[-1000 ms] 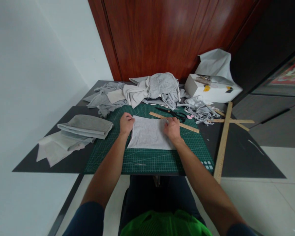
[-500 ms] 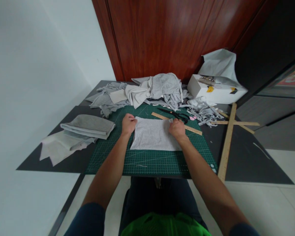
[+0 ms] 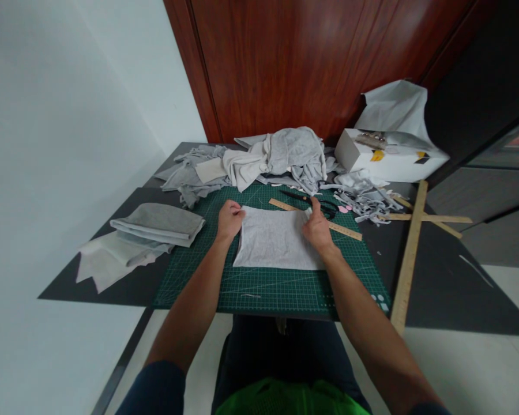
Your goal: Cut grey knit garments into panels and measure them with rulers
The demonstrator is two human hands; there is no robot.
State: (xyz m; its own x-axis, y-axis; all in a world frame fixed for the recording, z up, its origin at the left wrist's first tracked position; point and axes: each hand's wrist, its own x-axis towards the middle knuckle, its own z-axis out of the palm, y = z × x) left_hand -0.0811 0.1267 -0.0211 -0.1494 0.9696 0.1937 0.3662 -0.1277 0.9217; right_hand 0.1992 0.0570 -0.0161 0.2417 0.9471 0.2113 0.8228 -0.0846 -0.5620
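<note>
The left hand (image 3: 230,220) pinches the cloth (image 3: 270,239) at its far left corner. The right hand (image 3: 318,229), one finger poking out, is by the far right one; I can't tell if it pinches. Under the cloth is a green mat (image 3: 281,291). Uneven pulling could make it crooked.

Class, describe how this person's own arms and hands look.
The left hand and right hand are bare, with no gloves, watch or bracelet showing. The forearms are bare up to a dark blue left sleeve and a similarly dark right sleeve, barely in view.
</note>
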